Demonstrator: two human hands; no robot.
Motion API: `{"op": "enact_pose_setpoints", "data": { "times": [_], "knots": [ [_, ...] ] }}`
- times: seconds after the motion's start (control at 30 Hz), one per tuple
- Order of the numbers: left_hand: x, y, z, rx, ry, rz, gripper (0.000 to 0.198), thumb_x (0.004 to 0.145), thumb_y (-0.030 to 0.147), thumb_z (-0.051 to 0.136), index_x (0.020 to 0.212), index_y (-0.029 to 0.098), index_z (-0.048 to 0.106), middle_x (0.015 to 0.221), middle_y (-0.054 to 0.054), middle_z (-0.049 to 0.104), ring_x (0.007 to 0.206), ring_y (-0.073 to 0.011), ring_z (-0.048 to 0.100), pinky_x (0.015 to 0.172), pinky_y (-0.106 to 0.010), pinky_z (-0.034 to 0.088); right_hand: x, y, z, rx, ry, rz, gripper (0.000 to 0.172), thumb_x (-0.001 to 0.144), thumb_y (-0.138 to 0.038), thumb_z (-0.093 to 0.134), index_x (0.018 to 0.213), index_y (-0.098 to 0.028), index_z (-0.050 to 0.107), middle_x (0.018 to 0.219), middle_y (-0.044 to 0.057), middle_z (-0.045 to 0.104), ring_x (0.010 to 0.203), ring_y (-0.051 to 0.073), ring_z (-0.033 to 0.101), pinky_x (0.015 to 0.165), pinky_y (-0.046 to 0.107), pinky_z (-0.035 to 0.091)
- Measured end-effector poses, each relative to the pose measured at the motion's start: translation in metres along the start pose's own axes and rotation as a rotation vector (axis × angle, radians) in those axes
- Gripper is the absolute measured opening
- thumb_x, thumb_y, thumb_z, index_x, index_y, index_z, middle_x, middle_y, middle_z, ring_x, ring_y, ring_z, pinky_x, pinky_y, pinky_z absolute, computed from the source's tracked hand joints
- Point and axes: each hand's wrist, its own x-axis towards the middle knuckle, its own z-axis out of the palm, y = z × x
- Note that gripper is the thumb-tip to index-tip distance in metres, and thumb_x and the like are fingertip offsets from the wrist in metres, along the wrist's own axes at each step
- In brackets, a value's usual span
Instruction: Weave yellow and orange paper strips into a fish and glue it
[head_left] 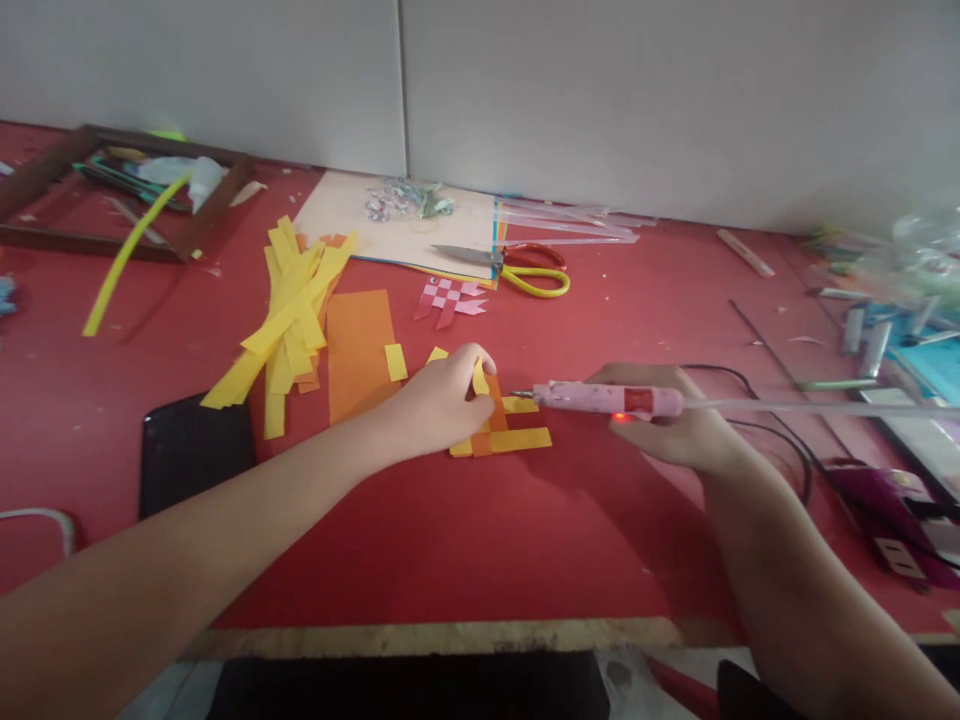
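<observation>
Head view: red table (pixel 465 560), left hand (pixel 454 398) close by the right hand (pixel 675 425), mid-table. If the right slips, I reckon its glue gun (pixel 589 398)'s nozzle (pixel 521 394) could burn the left. Right's curled round the gun; left's pinched nearly closed at the orange piece (pixel 498 418), gripping a yellow strip (pixel 479 377).

There are two hands (pixel 456 402), one glue gun (pixel 577 397), one pair of scissors (pixel 497 260), one paper fish (pixel 448 298), one phone (pixel 191 450) and one frame (pixel 97 243).
</observation>
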Motion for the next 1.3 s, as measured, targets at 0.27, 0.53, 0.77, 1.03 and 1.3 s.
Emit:
{"op": "enact_pose_setpoints", "data": {
  "times": [0.27,0.53,0.77,1.03,1.3],
  "knots": [
    [0.003,-0.01,0.003,-0.076,0.048,0.067,0.02,0.084,0.029,0.048,0.103,0.025,0.055,0.1,-0.003,0.066,0.071,-0.0163,0.062,0.058,-0.029,0.046,0.0,-0.002,0.009,-0.17,-0.139,-0.071,0.017,0.078,-0.02,0.058,0.092,-0.021,0.066,0.086,0.004,0.074,0.073,0.019,0.069,0.062,0.028,0.05],
    [0.002,-0.01,0.001,-0.093,0.059,0.067,0.021,0.083,0.027,0.048,0.102,0.024,0.057,0.106,-0.003,0.067,0.066,-0.0136,0.059,0.057,-0.028,0.046,0.001,-0.004,0.014,-0.169,-0.14,-0.158,0.011,0.08,-0.021,0.055,0.087,-0.02,0.063,0.077,0.003,0.067,0.064,0.015,0.063,0.057,0.026,0.044],
    [0.003,-0.011,0.002,-0.099,0.063,0.074,0.021,0.084,0.029,0.049,0.102,0.024,0.058,0.11,-0.003,0.067,0.069,-0.0141,0.06,0.058,-0.028,0.046,0.001,-0.001,0.014,-0.104,-0.156,-0.203,0.004,0.081,-0.022,0.055,0.082,-0.021,0.059,0.074,0.002,0.062,0.061,0.016,0.057,0.057,0.029,0.042],
    [0.003,-0.01,0.001,-0.094,0.07,0.062,0.023,0.083,0.027,0.05,0.104,0.025,0.057,0.097,-0.002,0.067,0.068,-0.0152,0.061,0.058,-0.028,0.046,0.002,-0.013,0.017,-0.245,-0.161,-0.298,0.01,0.089,-0.023,0.05,0.091,-0.023,0.06,0.076,0.004,0.064,0.067,0.019,0.057,0.062,0.032,0.042],
    [0.002,-0.006,0.001,-0.09,0.071,0.019,0.027,0.082,0.024,0.051,0.109,0.025,0.053,0.075,0.001,0.06,0.056,-0.014,0.054,0.048,-0.026,0.039,-0.006,0.002,0.021,-0.316,-0.194,-0.4,0.02,0.092,-0.031,0.05,0.104,-0.021,0.063,0.089,0.01,0.069,0.077,0.024,0.06,0.07,0.038,0.048]
  ]
}}
